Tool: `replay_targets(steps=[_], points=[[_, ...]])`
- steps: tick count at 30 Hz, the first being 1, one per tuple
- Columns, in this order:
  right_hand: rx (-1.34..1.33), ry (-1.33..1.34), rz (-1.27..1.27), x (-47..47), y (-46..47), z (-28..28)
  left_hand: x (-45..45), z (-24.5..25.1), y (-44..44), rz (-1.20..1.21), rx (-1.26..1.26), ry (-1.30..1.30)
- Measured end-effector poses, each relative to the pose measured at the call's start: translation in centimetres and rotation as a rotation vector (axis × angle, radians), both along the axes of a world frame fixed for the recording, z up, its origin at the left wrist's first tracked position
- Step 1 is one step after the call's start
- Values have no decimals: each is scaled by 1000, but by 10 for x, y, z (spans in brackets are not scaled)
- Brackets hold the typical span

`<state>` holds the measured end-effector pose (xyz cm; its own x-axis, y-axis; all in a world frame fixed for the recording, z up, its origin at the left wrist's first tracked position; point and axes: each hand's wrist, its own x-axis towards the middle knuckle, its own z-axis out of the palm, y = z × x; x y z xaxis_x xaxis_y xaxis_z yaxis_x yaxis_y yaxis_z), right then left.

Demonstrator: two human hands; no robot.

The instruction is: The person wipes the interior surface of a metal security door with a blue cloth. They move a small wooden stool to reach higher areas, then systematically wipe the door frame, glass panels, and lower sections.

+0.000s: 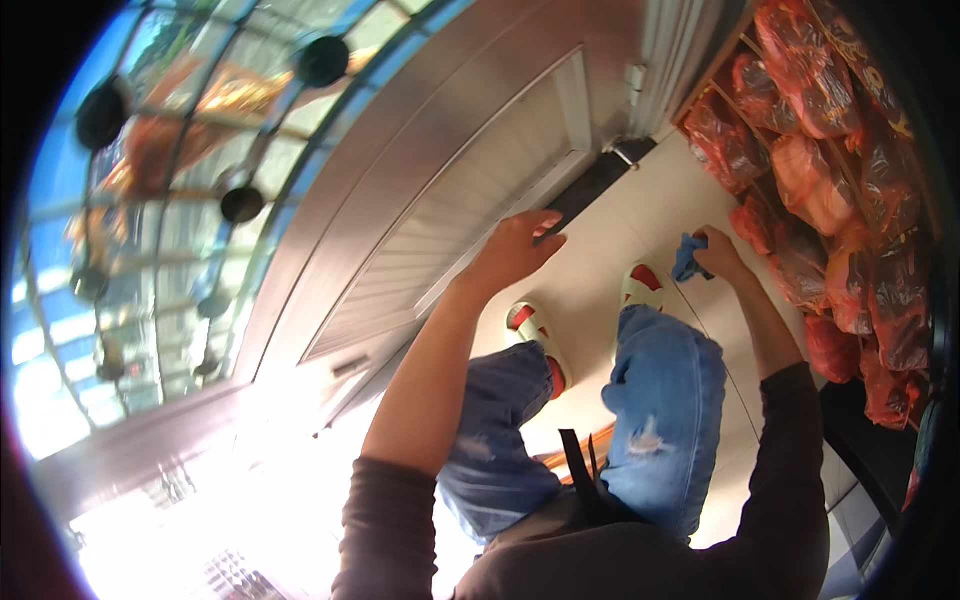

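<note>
My right hand [721, 256] is closed on a crumpled blue cloth [686, 259] above the tiled floor, to the left of a rack of bagged goods. My left hand [517, 247] hangs in the air beside the lower part of a metal door [450, 195], with its fingers apart and slightly curled. Nothing shows between those fingers. Whether the fingertips touch the door cannot be told.
Several items in red, see-through plastic bags [814, 180] fill a rack on the right. A barred window [187, 150] is in the door at the left. A metal door stop or bolt [622, 156] sits low by the door's edge. Pale floor tiles [622, 202] lie around my slippers [641, 287].
</note>
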<state>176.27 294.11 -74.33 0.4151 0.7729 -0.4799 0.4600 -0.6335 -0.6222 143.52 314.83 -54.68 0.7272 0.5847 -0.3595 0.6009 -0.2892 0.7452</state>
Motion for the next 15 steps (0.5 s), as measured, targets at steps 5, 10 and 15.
replay_targets(steps=[5,10,15], points=[[442,-52,416,-64,91,185,7,22,-19,524,-304,-157],[443,-100,586,-168,100,296,13,54,-47,583,-1094,-782],[1065,-644,642,-239,42,367,-7,64,-59,763,-1024,-886]])
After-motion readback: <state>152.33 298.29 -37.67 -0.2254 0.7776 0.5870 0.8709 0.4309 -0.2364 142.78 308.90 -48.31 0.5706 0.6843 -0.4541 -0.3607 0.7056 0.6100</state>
